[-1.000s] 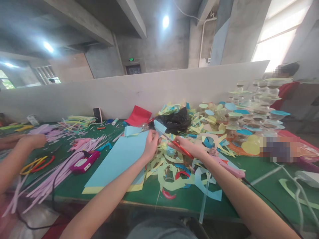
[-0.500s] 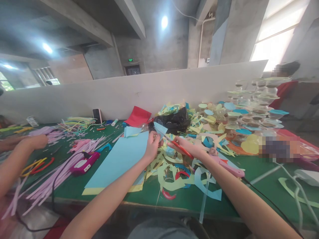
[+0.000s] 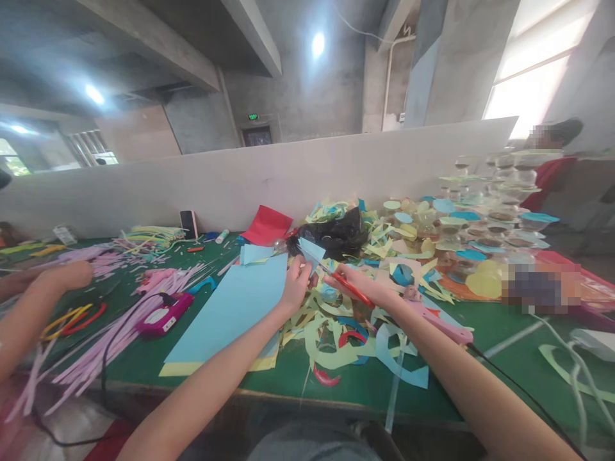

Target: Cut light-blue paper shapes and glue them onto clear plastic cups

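In the head view my left hand [image 3: 296, 285] pinches a small piece of light blue paper [image 3: 312, 250] above the table. My right hand [image 3: 353, 280] is closed around a pair of scissors [image 3: 353, 289] with red handles. Their blades point up and left and meet the paper's lower right edge. Left of my left hand lie large sheets of light blue paper [image 3: 225, 314], with yellow paper [image 3: 180, 369] showing beneath. Cut paper scraps [image 3: 331, 346] in pale green, yellow and blue lie heaped under and around my hands.
A black plastic bag [image 3: 336, 234] sits behind my hands. Stacked clear cups [image 3: 509, 218] with paper discs stand at right. A pink glue gun [image 3: 444, 323] trails a cable. At left are a purple device [image 3: 166, 314], lilac strips [image 3: 110, 339] and another person's hand [image 3: 72, 275].
The paper piece in my left hand has tilted slightly, and the fingers have shifted a little. The scissors stay at its edge. The view has moved very slightly.
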Motion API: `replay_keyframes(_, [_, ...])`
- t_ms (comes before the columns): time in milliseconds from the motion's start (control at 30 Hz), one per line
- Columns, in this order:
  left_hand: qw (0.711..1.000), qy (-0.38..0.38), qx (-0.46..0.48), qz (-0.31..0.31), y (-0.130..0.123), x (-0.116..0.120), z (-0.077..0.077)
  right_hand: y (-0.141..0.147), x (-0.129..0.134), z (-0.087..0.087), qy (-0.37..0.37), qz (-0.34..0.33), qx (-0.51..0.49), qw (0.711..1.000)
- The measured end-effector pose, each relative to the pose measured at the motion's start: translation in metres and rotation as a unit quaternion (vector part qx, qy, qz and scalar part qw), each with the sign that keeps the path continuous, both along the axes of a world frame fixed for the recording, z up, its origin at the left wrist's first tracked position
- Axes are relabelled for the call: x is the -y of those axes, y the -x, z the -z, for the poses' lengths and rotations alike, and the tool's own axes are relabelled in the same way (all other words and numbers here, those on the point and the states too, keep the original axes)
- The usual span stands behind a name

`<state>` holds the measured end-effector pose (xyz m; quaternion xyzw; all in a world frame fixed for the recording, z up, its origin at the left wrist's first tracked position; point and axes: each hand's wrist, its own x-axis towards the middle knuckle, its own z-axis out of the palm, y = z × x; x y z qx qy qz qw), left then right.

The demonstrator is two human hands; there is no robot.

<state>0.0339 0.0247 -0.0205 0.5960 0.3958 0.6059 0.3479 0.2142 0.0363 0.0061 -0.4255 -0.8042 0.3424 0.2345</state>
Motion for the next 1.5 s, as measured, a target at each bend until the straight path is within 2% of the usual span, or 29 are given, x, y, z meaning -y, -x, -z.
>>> replay_keyframes(267, [0.999,0.034,-0.022,-0.008,0.001,-0.002,0.008,-0.002,0.0,0.004,-0.047,-0.048,-0.028,0.997])
replay_keyframes(600, [0.999,0.016,-0.026,-0.021,0.003,-0.002,0.006,-0.001,-0.005,0.003,-0.033,-0.008,0.017,0.999])
replay_keyframes(767, [0.998,0.028,-0.046,-0.011,0.001,0.0,0.003,-0.001,-0.007,0.012,-0.048,-0.038,-0.033,0.998])
replay_keyframes(900, [0.998,0.028,-0.06,0.004,0.001,-0.001,0.003,0.0,-0.011,0.017,-0.061,-0.052,-0.033,0.996])
replay_keyframes(1133, [0.997,0.015,-0.063,-0.043,0.001,-0.001,-0.001,-0.002,-0.008,0.01,-0.047,-0.026,-0.016,0.998])
replay_keyframes(1300, [0.998,-0.007,-0.057,-0.026,0.0,0.001,-0.007,-0.001,-0.005,0.004,-0.025,-0.01,-0.013,1.0])
replay_keyframes(1433, [0.998,-0.007,-0.053,-0.02,0.0,0.001,-0.006,0.001,-0.002,0.0,-0.025,0.02,0.008,0.999])
replay_keyframes(1500, [0.999,-0.007,-0.048,-0.022,0.0,0.001,-0.005,0.0,-0.004,0.002,-0.032,0.014,0.011,0.999])
